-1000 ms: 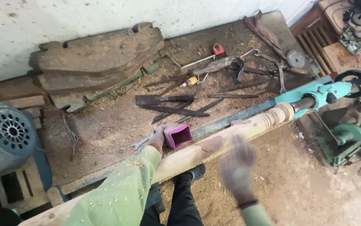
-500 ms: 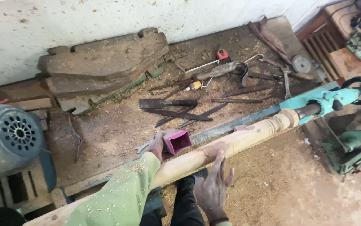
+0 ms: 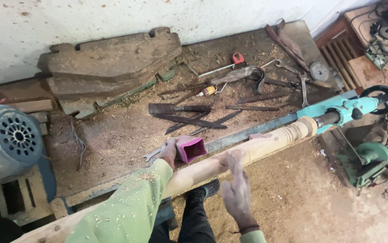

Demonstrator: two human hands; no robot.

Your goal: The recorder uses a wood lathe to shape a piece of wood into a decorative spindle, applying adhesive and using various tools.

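Grey motor housing far left. Left hand closed around pink square cup, just behind turned wooden spindle mounted on teal lathe. Right hand open, fingers flat, touching spindle, gripping nothing.

A long workbench along the white wall is covered with sawdust. At its back, heavy worn wooden blocks are stacked. In the middle, dark chisels are laid beside each other, with a yellow-handled tool and a small red tape measure near them. Spanners and a round metal disc are seen at the right end. What is probably another spanner is partly hidden near the front edge.
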